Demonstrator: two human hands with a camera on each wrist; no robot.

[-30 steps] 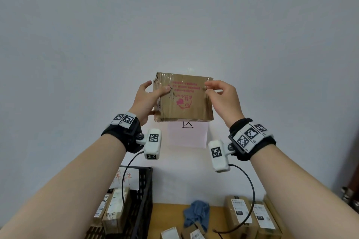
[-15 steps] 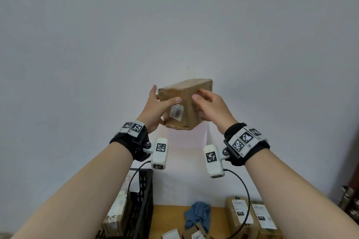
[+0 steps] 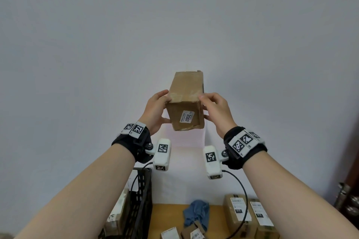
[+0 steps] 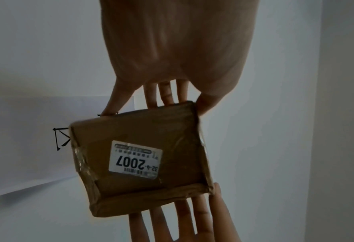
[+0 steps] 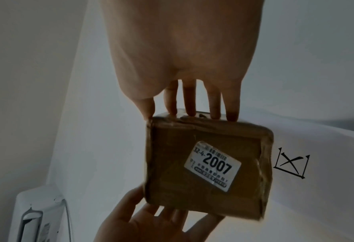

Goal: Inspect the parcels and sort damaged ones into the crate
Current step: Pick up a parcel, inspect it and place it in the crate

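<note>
I hold a brown cardboard parcel [image 3: 185,99] up in front of the wall, its small end with a white "2007" label [image 3: 187,116] turned toward me. My left hand [image 3: 156,109] grips its left side, thumb on the upper edge. My right hand [image 3: 214,109] pinches the right side. The tape along the edges is wrinkled and the corners look crushed in the left wrist view of the parcel [image 4: 138,157] and the right wrist view of it [image 5: 205,163]. The black crate [image 3: 140,200] stands below at the left and holds parcels [image 3: 116,211].
On the wooden table [image 3: 167,213] lie a blue cloth [image 3: 196,213], two labelled boxes [image 3: 238,212] at the right and small parcels [image 3: 171,234] at the front. A white sheet [image 3: 186,139] hangs on the wall behind the parcel. A metal door handle [image 3: 347,200] is at the far right.
The parcel has been turned from its broad red-printed face to its labelled end facing me. Both hands shifted their grip to its sides and sank a little.
</note>
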